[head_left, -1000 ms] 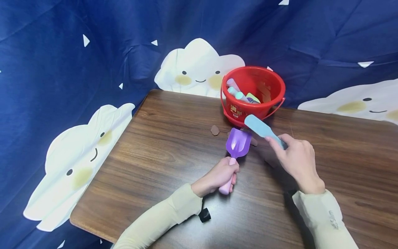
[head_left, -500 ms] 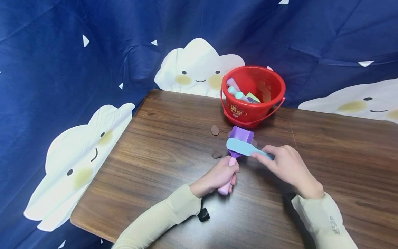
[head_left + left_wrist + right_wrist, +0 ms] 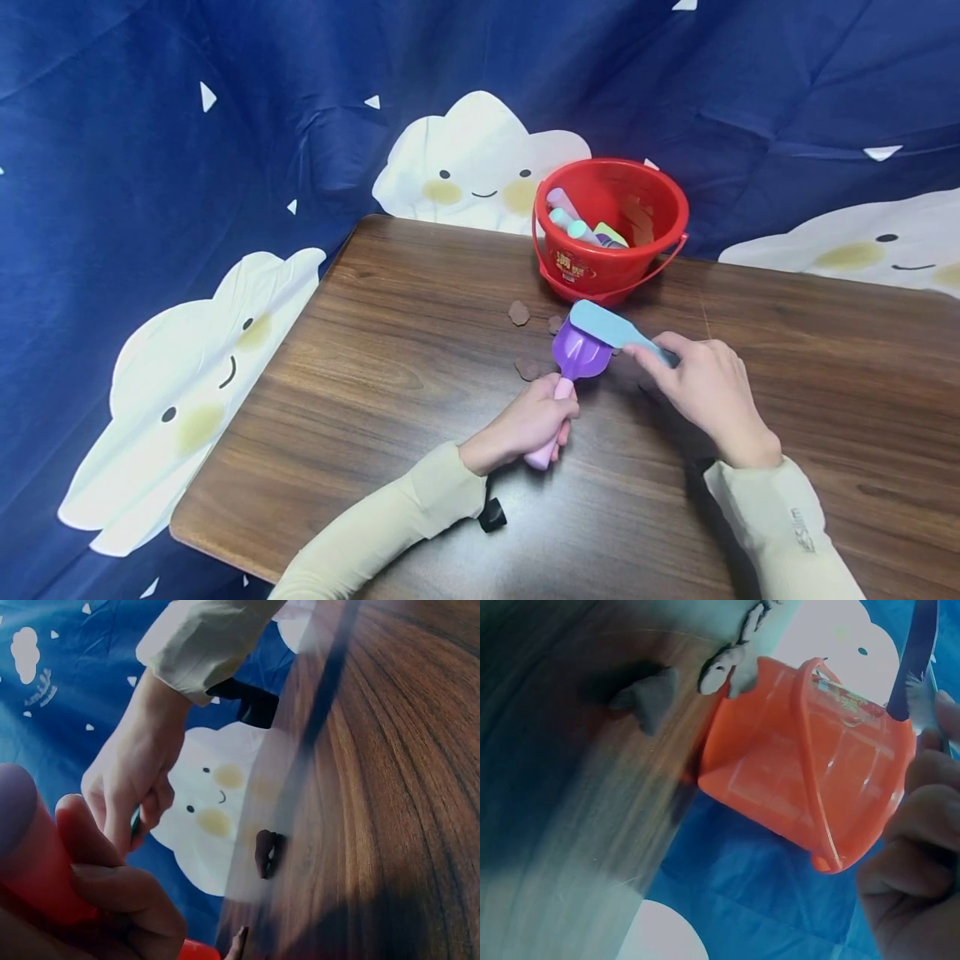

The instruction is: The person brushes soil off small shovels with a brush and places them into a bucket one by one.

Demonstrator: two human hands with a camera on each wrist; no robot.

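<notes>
My left hand (image 3: pixel 531 417) grips the pink handle of a purple toy shovel (image 3: pixel 579 358), its scoop held low over the table. In my right hand (image 3: pixel 705 383) is a light blue brush (image 3: pixel 611 325) with a flat back, lying across the scoop's far right edge. Whitish bristles (image 3: pixel 921 697) show in the right wrist view. Brown clay-like pieces lie around the scoop: one piece (image 3: pixel 518 313) to its far left, another piece (image 3: pixel 527 368) left of its neck, and a third piece (image 3: pixel 555 324) by its tip. The brush partly hides whatever lies behind the scoop.
Just behind the scoop stands a red bucket (image 3: pixel 592 271) with a lowered handle. Several pastel-handled toys (image 3: pixel 573 221) lean inside it. The wooden table (image 3: pixel 337 417) ends at a blue cloud-patterned cloth (image 3: pixel 337 50) behind and to the left.
My right hand swept the brush down over the scoop, then back up to its far edge. A brown piece appeared left of the shovel's neck. The scoop turned slightly right.
</notes>
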